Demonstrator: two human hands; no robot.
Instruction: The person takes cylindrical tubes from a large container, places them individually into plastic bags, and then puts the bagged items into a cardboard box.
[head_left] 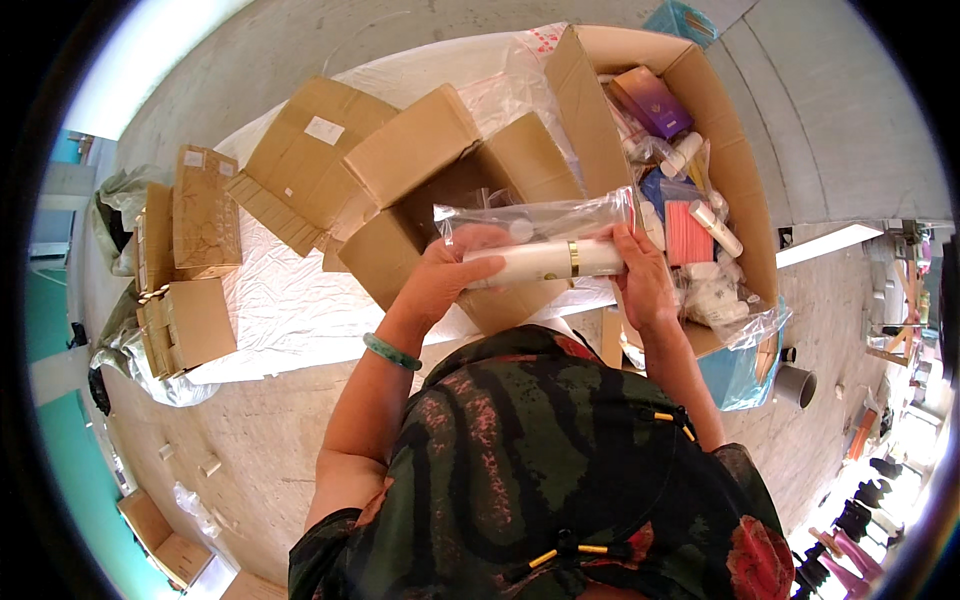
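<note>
A white cylindrical tube with a gold band (545, 264) lies level inside a clear plastic bag (585, 215), held up in front of me. My left hand (440, 278) is closed round its left end, with the thumb along the front. At the other end, my right hand (645, 275) pinches the tube and the bag's edge between thumb and fingers. Beneath them stands an open cardboard box (410, 150) with its flaps spread; the held bag hides part of its inside.
A large open carton (745, 190) at the right holds a purple box (652, 102), pink strips (688, 235), a white tube (716, 228) and bagged things. Folded cardboard boxes (205, 215) stand at the left on the white-covered table (275, 310). A grey pipe (795, 387) lies on the floor.
</note>
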